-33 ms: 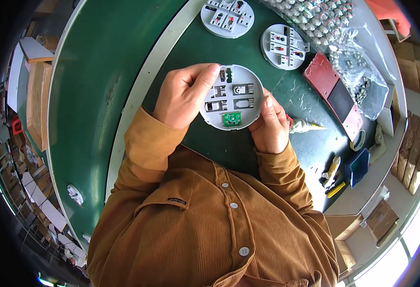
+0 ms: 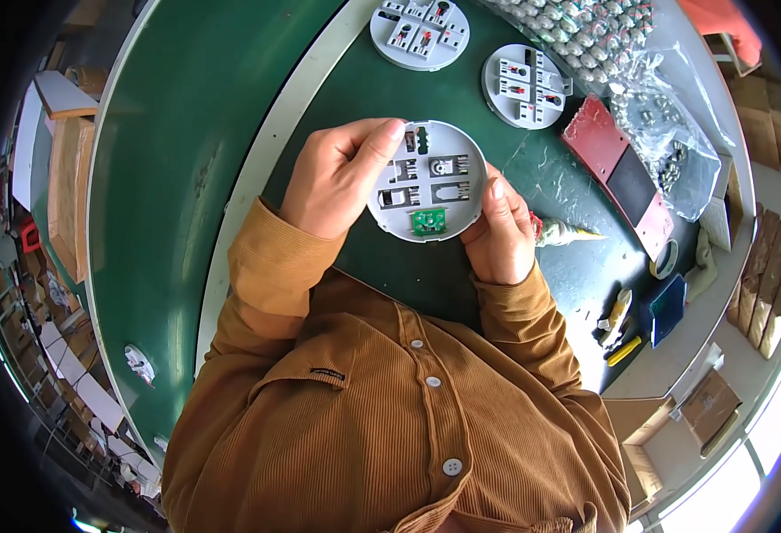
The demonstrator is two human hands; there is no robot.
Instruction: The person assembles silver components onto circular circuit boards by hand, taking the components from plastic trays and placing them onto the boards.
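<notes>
Both hands hold a round grey plastic housing [image 2: 426, 182] over the green tabletop, its recessed inner side facing up. A small green circuit board [image 2: 428, 222] sits at its near edge, and metal contact clips show in several slots. My left hand [image 2: 337, 182] grips the left rim, thumb on top near the upper left edge. On the lower right rim, my right hand [image 2: 502, 229] pinches with the thumb up and the fingers mostly hidden beneath. Two similar round grey housings, one at the top [image 2: 420, 35] and one farther right [image 2: 525, 87], lie beyond it.
At the far right are packed round silvery parts [image 2: 577, 40] and a clear plastic bag [image 2: 688, 178] of small metal pieces. A red plate [image 2: 597, 124] with a dark section, a cloth-wrapped pointed tool [image 2: 561, 233], a tape roll [image 2: 666, 259] and a yellow-handled tool [image 2: 624, 352] lie nearer.
</notes>
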